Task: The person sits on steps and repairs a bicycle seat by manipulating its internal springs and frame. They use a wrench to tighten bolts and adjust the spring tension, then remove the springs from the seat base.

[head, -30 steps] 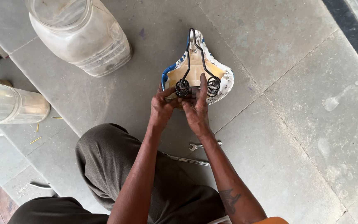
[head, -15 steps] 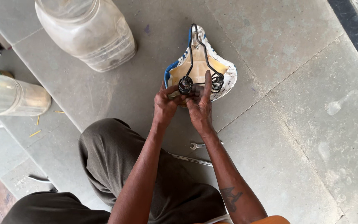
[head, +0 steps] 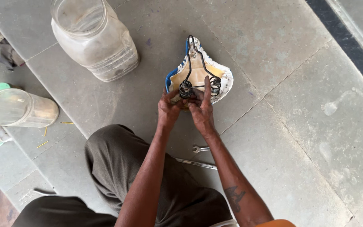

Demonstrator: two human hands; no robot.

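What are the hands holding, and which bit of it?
Both the left hand and right hand grip the upside-down bicycle saddle at its wide rear end, fingers on the black coil springs there.

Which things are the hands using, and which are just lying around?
In use: upside-down bicycle saddle with black wire springs, touched by left hand and right hand.

Lying about: silver metal spanner, big clear plastic jar, tipped-over clear jar, green lid.

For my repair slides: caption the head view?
Both hands, left hand and right hand, work on an upturned bicycle saddle on the stone floor.
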